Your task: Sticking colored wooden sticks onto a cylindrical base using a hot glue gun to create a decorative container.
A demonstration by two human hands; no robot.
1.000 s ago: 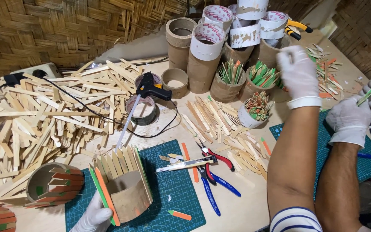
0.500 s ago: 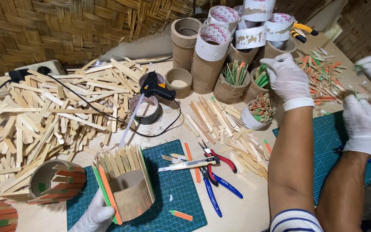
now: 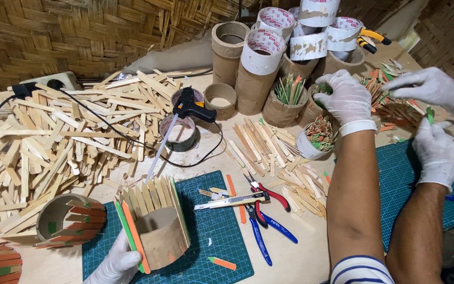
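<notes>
Since a second ago my right hand [image 3: 348, 100] has dropped from above the stick-strewn table corner onto the cardboard cup of green sticks [image 3: 311, 109]. My left hand [image 3: 115, 263] has stayed clamped around the base of the stick-clad tube [image 3: 156, 231].

That tube sits tilted on the green cutting mat [image 3: 211, 236], right against my left palm, with upright sticks covering part of its wall and bare cardboard showing in front. My right fingers curl into the cup's mouth; I cannot tell whether they have pinched a stick yet.

I judge this as fetching the next coloured stick for the tube's wall. It calls for lifting one stick clear and carrying it back across to the left hand.

Between my hands lie the red pliers [image 3: 271, 193], blue pliers [image 3: 262, 234] and a craft knife [image 3: 232, 201], low enough to pass over. The glue gun [image 3: 193, 108] rests on a tape roll beyond my left hand, its cord looping toward the mat.

Just right of my forearm, a co-worker's two gloved hands [image 3: 437, 152] hold a green stick, near my path.
</notes>
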